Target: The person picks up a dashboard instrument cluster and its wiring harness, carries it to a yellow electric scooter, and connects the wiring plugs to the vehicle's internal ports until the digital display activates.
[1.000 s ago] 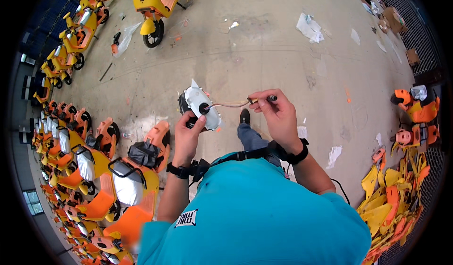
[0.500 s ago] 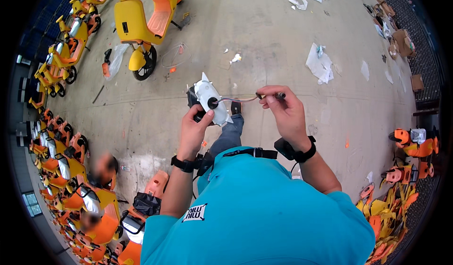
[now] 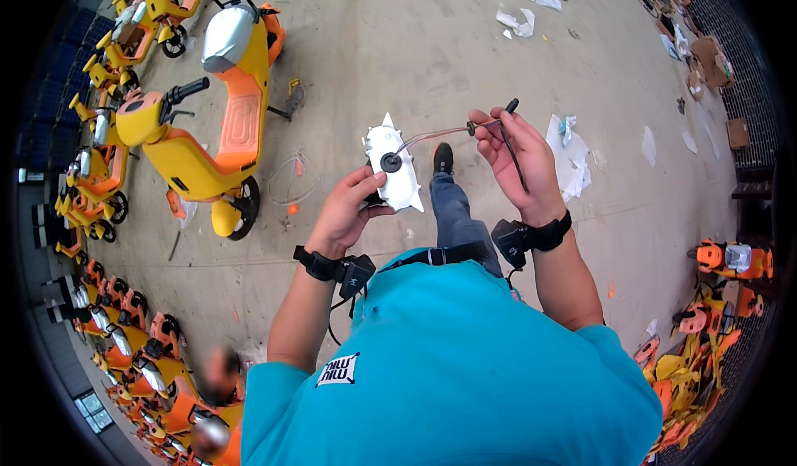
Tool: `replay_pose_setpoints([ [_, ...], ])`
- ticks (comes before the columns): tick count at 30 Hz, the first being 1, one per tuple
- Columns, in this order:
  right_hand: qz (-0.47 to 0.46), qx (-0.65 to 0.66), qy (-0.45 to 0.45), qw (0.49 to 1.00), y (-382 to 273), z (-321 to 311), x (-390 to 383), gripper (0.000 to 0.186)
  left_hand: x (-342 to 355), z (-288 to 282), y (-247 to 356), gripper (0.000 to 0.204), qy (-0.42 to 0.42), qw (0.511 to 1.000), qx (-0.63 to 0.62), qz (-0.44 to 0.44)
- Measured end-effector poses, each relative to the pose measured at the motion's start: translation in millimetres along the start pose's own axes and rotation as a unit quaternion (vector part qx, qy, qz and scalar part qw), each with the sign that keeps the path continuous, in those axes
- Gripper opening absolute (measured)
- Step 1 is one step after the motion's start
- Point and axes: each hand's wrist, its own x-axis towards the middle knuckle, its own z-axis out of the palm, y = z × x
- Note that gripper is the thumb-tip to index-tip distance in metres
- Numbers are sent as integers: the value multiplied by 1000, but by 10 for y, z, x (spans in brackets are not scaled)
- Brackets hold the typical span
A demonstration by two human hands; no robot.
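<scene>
My left hand (image 3: 347, 209) grips a white plastic housing (image 3: 402, 185) with pointed ends by its lower left edge. A round black grommet (image 3: 391, 162) sits in the housing's face, and thin coloured wires (image 3: 436, 133) run out of it to the right. My right hand (image 3: 530, 165) is closed on the far end of this wire harness, pinching it between thumb and fingers. A black connector (image 3: 511, 105) sticks up above the fingertips, and a loose black cable (image 3: 515, 163) hangs down across the palm. The underside of the housing is hidden.
A yellow and orange scooter (image 3: 199, 151) stands ahead on the left, with rows of more scooters (image 3: 149, 358) along that side. Paper scraps (image 3: 571, 163) lie on the concrete floor. Cardboard (image 3: 712, 61) and a heap of orange and yellow panels (image 3: 689, 383) are at the right.
The nearby scooter now appears lower and more fully in view. The housing has turned more upright and shifted slightly right. My right hand has risen and turned, showing its palm and the cable.
</scene>
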Motion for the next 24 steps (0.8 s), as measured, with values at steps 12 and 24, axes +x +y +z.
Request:
replay_pose_setpoints([
  [12, 49, -114, -156, 980, -1227, 435, 3702, 30, 2994, 289, 2326, 35, -3, 995, -102, -3],
  [24, 209, 20, -97, 973, -2362, 658, 7688, 39, 6494, 144, 4737, 31, 73, 953, 227, 189],
])
